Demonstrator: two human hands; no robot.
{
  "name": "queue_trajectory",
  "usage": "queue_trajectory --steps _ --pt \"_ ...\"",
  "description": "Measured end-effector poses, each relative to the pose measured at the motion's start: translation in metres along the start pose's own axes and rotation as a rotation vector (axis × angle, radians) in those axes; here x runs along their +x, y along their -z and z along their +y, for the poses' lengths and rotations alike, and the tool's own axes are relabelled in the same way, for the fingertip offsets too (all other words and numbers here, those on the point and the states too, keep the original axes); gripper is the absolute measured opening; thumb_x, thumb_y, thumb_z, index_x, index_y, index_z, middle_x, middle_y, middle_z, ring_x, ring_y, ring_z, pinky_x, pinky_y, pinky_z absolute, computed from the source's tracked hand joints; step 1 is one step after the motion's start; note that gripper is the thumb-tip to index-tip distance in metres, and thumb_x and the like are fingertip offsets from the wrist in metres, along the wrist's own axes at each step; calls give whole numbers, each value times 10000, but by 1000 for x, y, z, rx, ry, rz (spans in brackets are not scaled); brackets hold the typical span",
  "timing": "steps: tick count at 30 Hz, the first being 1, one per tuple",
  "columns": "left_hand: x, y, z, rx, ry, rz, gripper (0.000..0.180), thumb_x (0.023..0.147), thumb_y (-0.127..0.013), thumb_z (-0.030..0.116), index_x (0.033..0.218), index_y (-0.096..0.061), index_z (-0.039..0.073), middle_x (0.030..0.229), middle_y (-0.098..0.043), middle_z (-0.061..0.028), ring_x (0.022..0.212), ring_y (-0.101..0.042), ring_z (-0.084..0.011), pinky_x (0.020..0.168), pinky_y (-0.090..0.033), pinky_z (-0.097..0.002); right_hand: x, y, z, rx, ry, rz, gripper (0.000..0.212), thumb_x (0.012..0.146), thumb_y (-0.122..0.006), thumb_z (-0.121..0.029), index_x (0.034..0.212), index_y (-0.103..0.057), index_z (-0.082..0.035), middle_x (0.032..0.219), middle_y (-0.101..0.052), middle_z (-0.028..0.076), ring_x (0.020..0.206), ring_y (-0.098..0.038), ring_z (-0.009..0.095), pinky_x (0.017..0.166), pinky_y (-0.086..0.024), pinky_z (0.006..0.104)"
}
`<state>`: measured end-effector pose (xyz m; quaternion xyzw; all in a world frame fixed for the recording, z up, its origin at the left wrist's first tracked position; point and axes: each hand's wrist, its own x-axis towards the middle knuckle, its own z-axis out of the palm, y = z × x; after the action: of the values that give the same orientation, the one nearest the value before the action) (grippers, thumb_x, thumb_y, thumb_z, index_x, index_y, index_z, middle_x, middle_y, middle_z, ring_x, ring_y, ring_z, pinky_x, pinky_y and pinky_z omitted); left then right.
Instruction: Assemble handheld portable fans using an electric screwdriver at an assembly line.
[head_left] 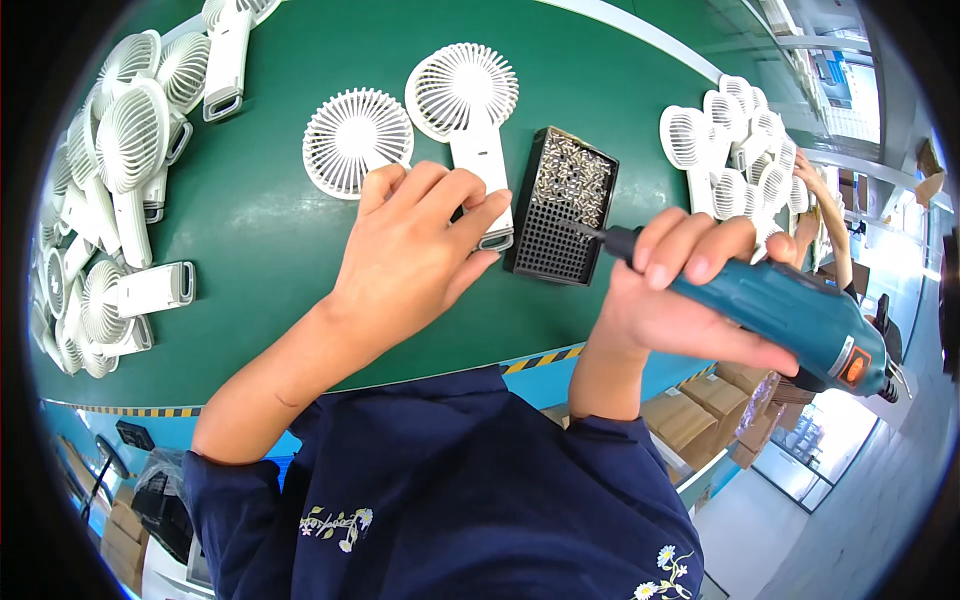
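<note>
My left hand [405, 240] is curled over the handle of a white handheld fan [345, 130], whose round grille shows beyond my knuckles. Most of that handle is hidden under the hand. A second white fan [465, 90] lies just to its right, its handle close to my index finger and thumb. In my right hand [680, 290] is a teal electric screwdriver [770, 310], gripped around its body. The bit points left, over a black screw tray [515, 255]. Loose small screws [575, 170] fill the tray's far half; a grid of holes covers the near half.
White fans [130, 150] are heaped along the left of the green table [260, 290]. Another group of fans [740, 150] lies at the far right, beside another person's arm [828, 200]. Cardboard boxes [690, 415] stand below the table's striped near edge.
</note>
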<state>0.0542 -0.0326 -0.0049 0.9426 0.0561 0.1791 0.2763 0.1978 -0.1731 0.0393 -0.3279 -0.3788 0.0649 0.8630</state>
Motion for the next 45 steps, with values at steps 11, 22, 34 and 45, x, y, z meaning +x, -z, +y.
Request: queue_trajectory --steps 11,22,34,45 --pt "1 -2 0 -15 10 12 509 645 -807 155 1132 -665 108 988 -555 14 942 -540 -166 845 -325 -361 2 26 29 -94 -41 155 1013 685 -239 -951 1183 -459 -97 597 -499 73 380 -455 186 364 -429 308" --pt "2 -7 0 -225 -40 144 511 634 -819 139 1123 -675 106 925 -565 2 871 -546 -167 825 -338 -340 -4 4 0 -28 -2 25 968 750 -320 -898 1267 -437 -87 682 -514 93 416 -479 207 392 -415 344" --pt "-2 -8 -2 -554 -144 189 252 628 -833 90 854 -727 56 774 -587 -21 640 -534 -167 529 -394 -298 -6 -20 -16 232 -221 70 838 854 -342 -800 1301 -414 -94 721 -491 72 451 -474 196 430 -419 351" --pt "-1 -8 -4 -458 -335 198 212 592 -805 50 738 -652 50 763 -601 -40 602 -562 -184 533 -417 -309 -6 -19 -19 228 -321 79 878 824 -295 -843 1284 -422 -105 702 -486 58 439 -471 178 404 -409 337"
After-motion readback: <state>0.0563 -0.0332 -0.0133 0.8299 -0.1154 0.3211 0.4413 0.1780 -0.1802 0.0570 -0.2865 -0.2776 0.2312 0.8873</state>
